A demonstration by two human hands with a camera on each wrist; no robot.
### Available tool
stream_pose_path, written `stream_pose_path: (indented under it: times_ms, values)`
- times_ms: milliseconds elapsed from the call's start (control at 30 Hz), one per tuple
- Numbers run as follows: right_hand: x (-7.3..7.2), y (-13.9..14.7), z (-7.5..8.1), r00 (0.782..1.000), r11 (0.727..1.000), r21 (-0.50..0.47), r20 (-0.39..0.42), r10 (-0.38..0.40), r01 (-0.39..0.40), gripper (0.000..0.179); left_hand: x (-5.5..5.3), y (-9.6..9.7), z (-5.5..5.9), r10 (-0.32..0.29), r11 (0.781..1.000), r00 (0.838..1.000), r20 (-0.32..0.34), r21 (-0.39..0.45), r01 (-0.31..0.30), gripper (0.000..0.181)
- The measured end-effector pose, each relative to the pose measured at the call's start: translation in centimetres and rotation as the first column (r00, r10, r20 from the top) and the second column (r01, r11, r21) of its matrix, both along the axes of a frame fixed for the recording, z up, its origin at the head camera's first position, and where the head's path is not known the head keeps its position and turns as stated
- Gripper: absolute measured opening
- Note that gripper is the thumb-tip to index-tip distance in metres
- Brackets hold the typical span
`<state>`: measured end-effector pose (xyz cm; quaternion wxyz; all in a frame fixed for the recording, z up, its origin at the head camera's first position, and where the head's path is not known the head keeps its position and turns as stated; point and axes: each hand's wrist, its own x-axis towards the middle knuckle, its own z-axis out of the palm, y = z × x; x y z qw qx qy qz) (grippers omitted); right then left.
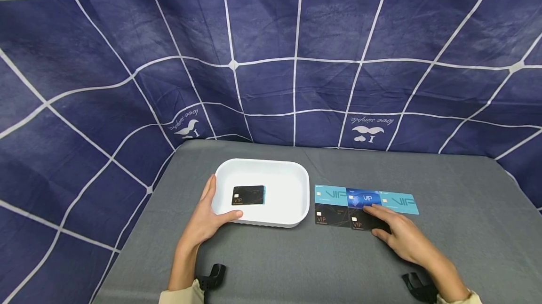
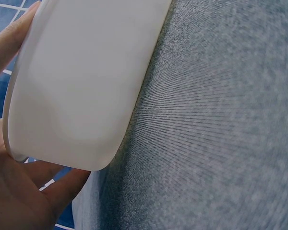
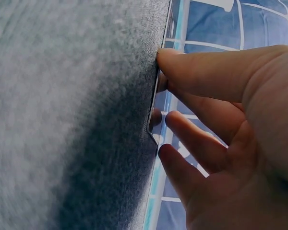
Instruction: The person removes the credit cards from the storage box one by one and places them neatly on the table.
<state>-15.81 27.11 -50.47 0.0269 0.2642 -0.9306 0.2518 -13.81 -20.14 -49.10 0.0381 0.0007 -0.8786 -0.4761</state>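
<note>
My left hand point(image 1: 203, 221) grips the left end of a white tray point(image 1: 302, 193), thumb on the near rim and fingers along the outer side. In the tray lies a black VIP card point(image 1: 250, 196), a blue edge showing at its right. My right hand point(image 1: 402, 236) is over a black VIP card point(image 1: 360, 220), its thumb at the near edge and fingers stretched across; the card's right part is hidden in the head view. Next to it lies another black card point(image 1: 332, 215). Behind are a light blue card point(image 1: 326, 194), a dark blue card point(image 1: 360, 195) and another light blue card point(image 1: 404, 203).
A grey cloth point(image 1: 271, 266) covers the table. Dark blue fabric with white grid lines point(image 1: 271, 87) hangs behind and at the left. Black wrist mounts point(image 1: 213, 276) are on both wrists. The cards lie just right of the tray.
</note>
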Motion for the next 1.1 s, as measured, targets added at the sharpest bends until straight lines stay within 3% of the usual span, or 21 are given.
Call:
stream_pose_path:
  times_ms: [267, 800, 933, 1100]
  values:
    - [-0.1, 0.0, 0.0, 0.999, 1.000, -0.011, -0.035, 0.000, 0.000, 0.056, 0.0, 0.1, 0.2, 0.006, 1.000, 1.000, 0.006, -0.001, -0.006, 0.126]
    - [0.4, -0.2, 0.4, 0.999, 0.999, 0.030, 0.040, -0.014, 0.013, 0.057, 0.2, 0.3, 0.0, -0.005, 1.000, 1.000, -0.003, 0.007, 0.005, 0.124]
    - [0.5, -0.7, 0.4, 1.000, 1.000, -0.023, -0.028, -0.012, 0.012, 0.055, 0.1, 0.2, 0.0, -0.006, 1.000, 1.000, -0.014, 0.013, 0.006, 0.125]
    - [0.8, -2.4, 1.0, 0.995, 0.985, -0.171, -0.104, 0.002, -0.019, 0.051, 0.1, 0.1, 0.1, -0.003, 1.000, 1.000, -0.010, 0.010, 0.003, 0.125]
